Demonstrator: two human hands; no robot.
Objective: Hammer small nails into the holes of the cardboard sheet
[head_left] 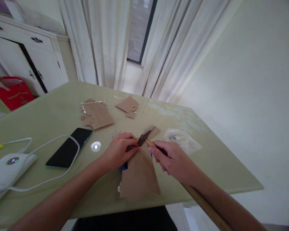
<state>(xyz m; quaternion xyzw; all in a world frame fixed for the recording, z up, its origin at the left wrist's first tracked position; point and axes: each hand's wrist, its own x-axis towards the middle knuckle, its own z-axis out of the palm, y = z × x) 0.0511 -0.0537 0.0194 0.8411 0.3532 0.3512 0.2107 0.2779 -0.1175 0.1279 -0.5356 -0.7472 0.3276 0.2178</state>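
Observation:
In my right hand (167, 155), fingers wrapped round it, is a hammer (145, 136) with a dark metal head and a wooden handle that runs back under my forearm. The hammer head is close to the fingertips of my left hand (122, 148). That hand is closed in a pinch round something dark, mostly hidden by the fingers. Beneath both hands lies a brown cardboard piece (139, 176) with torn edges and a row of small dark holes near its top. Something blue shows under the cardboard at its sides.
More torn cardboard (100, 115) lies farther back, beside a smaller scrap (127, 105). A phone (68, 147), a white cable (48, 179) and a white power strip (9, 170) are on the left. A clear plastic bag (183, 141) lies at right. The glossy table (101, 199) has angled edges.

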